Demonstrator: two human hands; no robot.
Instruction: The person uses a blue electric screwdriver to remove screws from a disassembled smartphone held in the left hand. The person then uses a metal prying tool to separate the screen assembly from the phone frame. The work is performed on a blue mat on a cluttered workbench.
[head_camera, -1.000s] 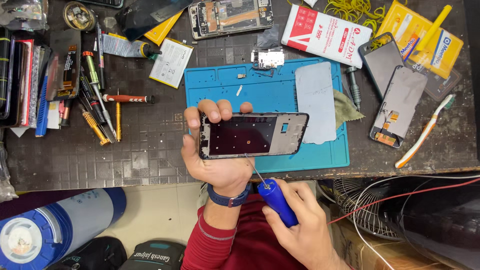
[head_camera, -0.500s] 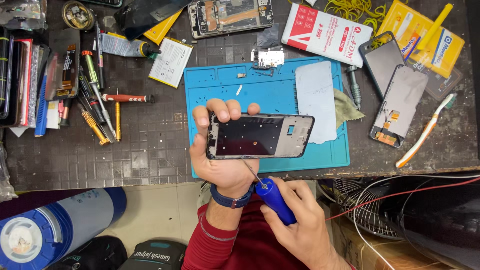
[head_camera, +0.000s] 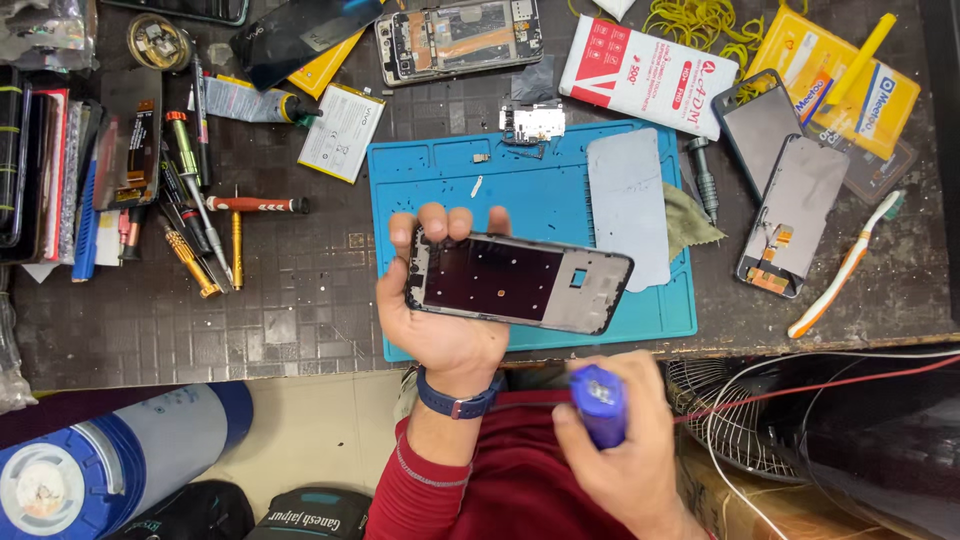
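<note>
The left hand grips the phone frame above the blue mat near the surface's front edge; it has tilted. The right hand, closed on the blue screwdriver, has drawn back.

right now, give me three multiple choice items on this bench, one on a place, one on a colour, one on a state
1. Where does the toothbrush lie?
A. at the right side of the bench
B. on the blue mat
C. among the screwdrivers at the left

2. What colour is the handle of the tool in the right hand?
A. yellow
B. blue
C. white

3. How is the phone frame placed?
A. flat on the mat
B. gripped in the left hand above the blue mat
C. leaning on the white packet

Answers: 1 A, it lies past the mat's right edge; 2 B, the handle shows blue in the fist; 3 B, fingers wrap its left end.
</note>
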